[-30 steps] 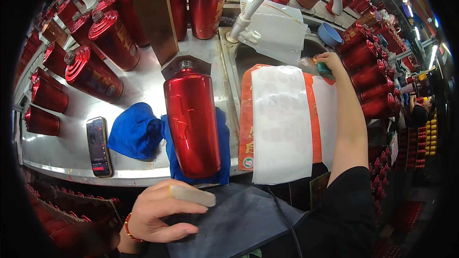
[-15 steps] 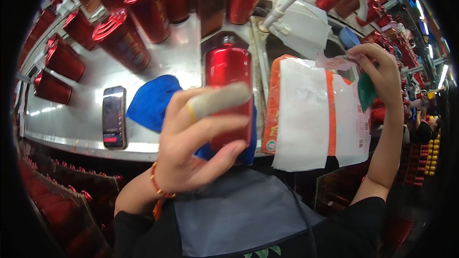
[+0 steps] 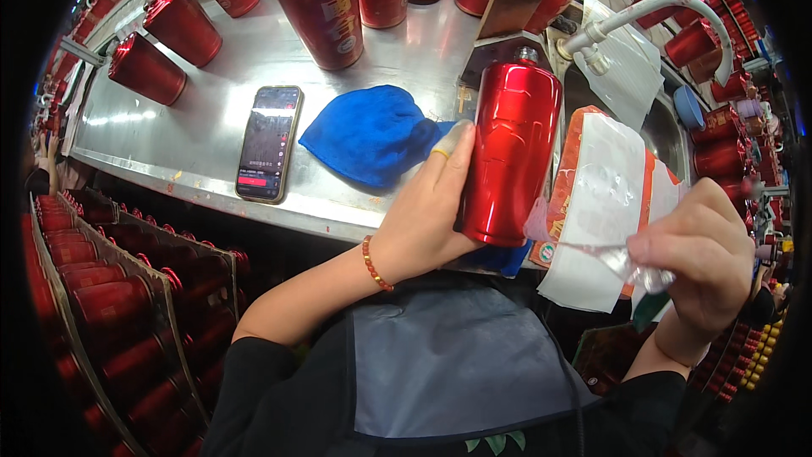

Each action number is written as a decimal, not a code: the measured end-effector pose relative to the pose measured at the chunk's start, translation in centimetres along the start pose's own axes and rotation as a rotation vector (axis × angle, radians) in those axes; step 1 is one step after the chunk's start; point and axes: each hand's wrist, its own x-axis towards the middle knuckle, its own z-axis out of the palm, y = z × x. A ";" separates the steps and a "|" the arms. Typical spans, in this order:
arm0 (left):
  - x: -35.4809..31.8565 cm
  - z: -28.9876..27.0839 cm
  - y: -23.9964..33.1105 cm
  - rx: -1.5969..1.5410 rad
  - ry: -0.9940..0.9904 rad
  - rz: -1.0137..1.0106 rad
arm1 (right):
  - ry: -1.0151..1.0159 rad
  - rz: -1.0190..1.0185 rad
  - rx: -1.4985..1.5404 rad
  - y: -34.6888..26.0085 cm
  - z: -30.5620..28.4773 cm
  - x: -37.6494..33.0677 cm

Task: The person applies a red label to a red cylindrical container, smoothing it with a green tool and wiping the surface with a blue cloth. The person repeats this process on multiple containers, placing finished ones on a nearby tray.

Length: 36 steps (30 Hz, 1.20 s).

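Bottle [image 3: 513, 156], red, upright at the steel counter [image 3: 194, 127] edge, left hand [image 3: 427, 211] wrapped around its side. Right of bottle, right hand [image 3: 698, 267] pinches a clear film strip [image 3: 592, 250]. Blue cloth [image 3: 368, 131] and phone [image 3: 269, 142] lie left of bottle.

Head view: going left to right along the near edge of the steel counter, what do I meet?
Smartphone → blue cloth → left hand → red bottle → white-and-orange bag → right hand, pinching clear film.
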 end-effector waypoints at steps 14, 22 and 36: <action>1.8 -3.4 0.1 -0.220 -0.231 0.004 | -0.015 0.189 0.239 7.9 5.6 3.5; 2.9 -0.2 1.2 -0.339 -0.010 -0.197 | 0.003 0.201 0.228 9.8 7.4 3.7; 2.9 -0.2 1.4 -0.410 -0.034 -0.241 | 0.073 0.332 0.407 10.1 8.7 3.5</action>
